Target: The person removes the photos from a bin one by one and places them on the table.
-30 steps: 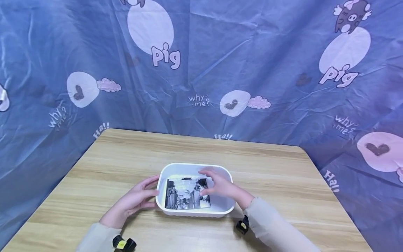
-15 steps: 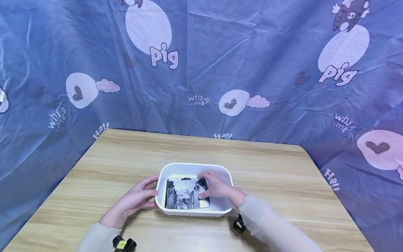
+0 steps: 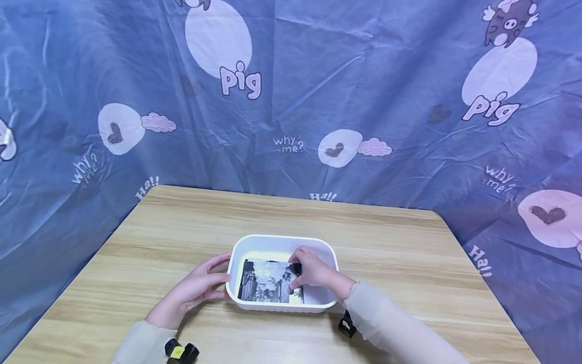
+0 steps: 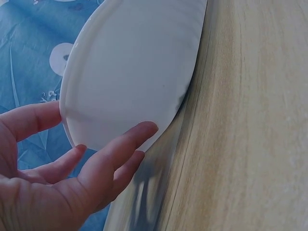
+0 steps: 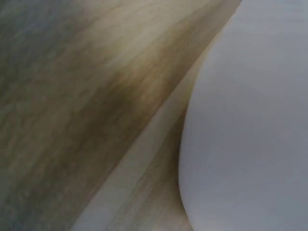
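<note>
A white rectangular tub (image 3: 282, 307) with rounded corners stands on the wooden table. Inside it lies a black-and-white photo print (image 3: 268, 283); whether there is one sheet or a stack, I cannot tell. My right hand (image 3: 316, 268) reaches into the tub and pinches the right end of the photo, thumb on its face and fingers at the far edge. My left hand (image 3: 195, 288) rests against the tub's left end. In the left wrist view its loosely extended fingers (image 4: 120, 149) touch the outer wall (image 4: 134, 72). The right wrist view shows no fingers.
The wood-grain table (image 3: 386, 242) extends around the tub. A blue curtain (image 3: 295, 101) with printed pigs and words hangs behind and beside it. Black wrist cameras (image 3: 182, 351) sit on both wrists, close above the tabletop.
The fingers of my right hand have drawn together on the photo's right end. Its far edge has shifted slightly inside the tub. My left hand and the tub stay put.
</note>
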